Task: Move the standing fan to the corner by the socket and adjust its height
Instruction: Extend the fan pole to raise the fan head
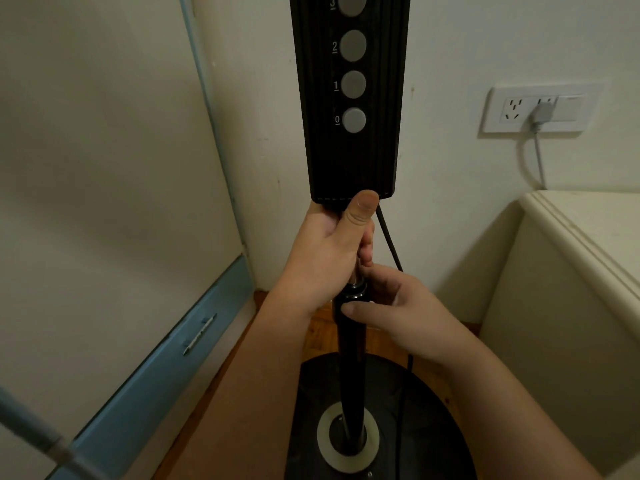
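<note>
The black standing fan stands in the room corner, its control panel [351, 98] with grey buttons marked 0 to 3 right in front of me. Its round black base [426, 427] rests on the wooden floor. My left hand [329, 251] is wrapped around the inner pole just under the panel, thumb pressed on the panel's lower edge. My right hand [398, 306] pinches the black height collar [353, 294] at the top of the outer pole [349, 368]. The wall socket [533, 109] is at the upper right with a grey plug in it. The fan head is out of view.
A cream cabinet [568, 299] stands close on the right. A cream wardrobe with a blue drawer [166, 368] and metal handle lines the left. The fan's black cord [389, 240] hangs behind the pole. A grey cable runs down from the socket.
</note>
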{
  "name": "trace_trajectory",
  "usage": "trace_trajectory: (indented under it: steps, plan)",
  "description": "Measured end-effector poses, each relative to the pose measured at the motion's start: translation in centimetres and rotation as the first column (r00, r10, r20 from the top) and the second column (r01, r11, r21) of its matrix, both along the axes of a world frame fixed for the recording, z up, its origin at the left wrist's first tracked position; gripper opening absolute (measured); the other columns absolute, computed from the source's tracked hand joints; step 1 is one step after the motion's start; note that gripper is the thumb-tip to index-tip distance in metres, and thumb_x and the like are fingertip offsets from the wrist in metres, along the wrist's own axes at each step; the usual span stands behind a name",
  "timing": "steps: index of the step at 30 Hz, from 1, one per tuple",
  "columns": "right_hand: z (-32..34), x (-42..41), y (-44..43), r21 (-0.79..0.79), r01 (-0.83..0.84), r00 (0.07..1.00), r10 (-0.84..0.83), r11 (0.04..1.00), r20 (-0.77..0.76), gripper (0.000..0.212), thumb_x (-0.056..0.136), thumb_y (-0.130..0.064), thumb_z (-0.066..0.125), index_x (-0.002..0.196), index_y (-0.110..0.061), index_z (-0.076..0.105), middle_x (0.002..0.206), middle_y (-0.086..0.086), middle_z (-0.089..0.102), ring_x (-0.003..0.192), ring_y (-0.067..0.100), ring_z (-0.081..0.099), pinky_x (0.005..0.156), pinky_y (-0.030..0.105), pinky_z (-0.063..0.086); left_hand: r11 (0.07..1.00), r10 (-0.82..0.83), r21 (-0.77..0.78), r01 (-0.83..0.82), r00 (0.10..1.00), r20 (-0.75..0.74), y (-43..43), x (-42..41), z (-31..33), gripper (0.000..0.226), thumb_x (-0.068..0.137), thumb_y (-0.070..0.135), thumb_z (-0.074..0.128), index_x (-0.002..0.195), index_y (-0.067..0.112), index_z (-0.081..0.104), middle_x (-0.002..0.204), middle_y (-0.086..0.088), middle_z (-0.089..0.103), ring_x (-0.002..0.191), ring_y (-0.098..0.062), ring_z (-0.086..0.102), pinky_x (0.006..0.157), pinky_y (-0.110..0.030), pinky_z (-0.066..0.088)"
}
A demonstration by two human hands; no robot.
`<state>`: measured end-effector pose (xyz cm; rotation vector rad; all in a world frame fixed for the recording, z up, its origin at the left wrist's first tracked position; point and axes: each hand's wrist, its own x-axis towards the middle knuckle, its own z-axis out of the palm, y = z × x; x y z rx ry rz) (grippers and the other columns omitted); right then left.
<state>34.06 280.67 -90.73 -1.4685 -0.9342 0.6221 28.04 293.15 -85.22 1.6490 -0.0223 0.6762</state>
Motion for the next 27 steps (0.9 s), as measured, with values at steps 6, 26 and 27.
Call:
trace_trajectory:
  steps: [6, 26, 27]
  plan:
    - [-0.5, -0.7, 0.9, 0.0, 0.198, 0.976, -0.197, 0.98, 0.092, 0.049, 0.073, -0.024, 0.087, 0.117, -0.026, 0.064, 0.109, -0.008, 0.072, 0.097, -0.001, 0.068, 0.074, 0.011, 0.055, 1.0, -0.005, -0.019, 0.006, 1.0, 0.015, 0.0, 0.0, -0.1, 0.056, 0.08, 0.065, 0.055, 0.072, 0.01, 0.05, 0.068, -0.011, 0.046, 0.057, -0.018, 0.049, 0.055, -0.026, 0.049]
    - [-1.1, -0.9, 0.9, 0.024, 0.105, 0.994, -0.106, 0.994, 0.041, 0.048, 0.084, -0.012, 0.078, 0.128, -0.025, 0.062, 0.117, -0.006, 0.071, 0.111, 0.007, 0.066, 0.094, 0.026, 0.055, 1.0, -0.012, -0.014, 0.012, 1.0, -0.003, 0.0, 0.0, -0.1, 0.062, 0.08, 0.072, 0.056, 0.074, 0.01, 0.05, 0.066, -0.006, 0.047, 0.059, -0.021, 0.05, 0.06, -0.037, 0.05]
    - [-1.1, -0.7, 0.7, 0.023, 0.061, 0.998, -0.061, 0.998, -0.01, 0.049, 0.086, -0.009, 0.076, 0.13, -0.025, 0.062, 0.118, -0.005, 0.071, 0.112, 0.009, 0.066, 0.094, 0.026, 0.055, 1.0, -0.013, -0.014, 0.013, 1.0, -0.006, 0.0, 0.0, 0.0, 0.061, 0.08, 0.071, 0.055, 0.074, 0.01, 0.05, 0.066, -0.006, 0.047, 0.059, -0.02, 0.05, 0.06, -0.035, 0.05]
